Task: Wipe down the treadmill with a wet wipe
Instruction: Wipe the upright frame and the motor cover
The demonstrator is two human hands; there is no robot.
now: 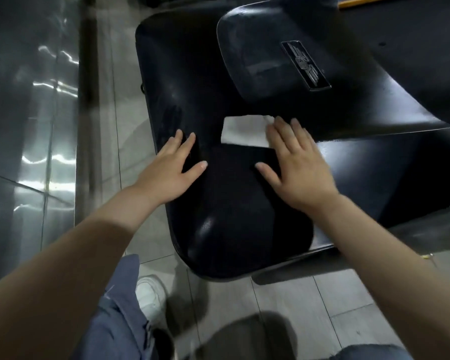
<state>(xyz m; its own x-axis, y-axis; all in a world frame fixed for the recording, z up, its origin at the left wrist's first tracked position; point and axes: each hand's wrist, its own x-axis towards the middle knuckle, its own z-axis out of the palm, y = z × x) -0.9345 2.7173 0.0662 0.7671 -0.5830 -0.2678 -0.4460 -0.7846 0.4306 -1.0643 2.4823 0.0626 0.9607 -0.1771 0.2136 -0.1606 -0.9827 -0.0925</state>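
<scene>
The black glossy treadmill housing [218,216] fills the middle of the head view, with a raised cover carrying a silver badge [306,64] at the upper right. A white wet wipe [243,131] lies flat on the black surface. My right hand [296,162] presses on the wipe's right edge with straight, spread fingers. My left hand [172,162] rests flat on the housing to the left of the wipe, fingers straight, apart from the wipe.
Grey floor tiles [130,126] run along the left of the machine. A shiny metal wall panel [31,113] stands at far left. My jeans and a white shoe [150,294] are at the bottom, close to the treadmill's front edge.
</scene>
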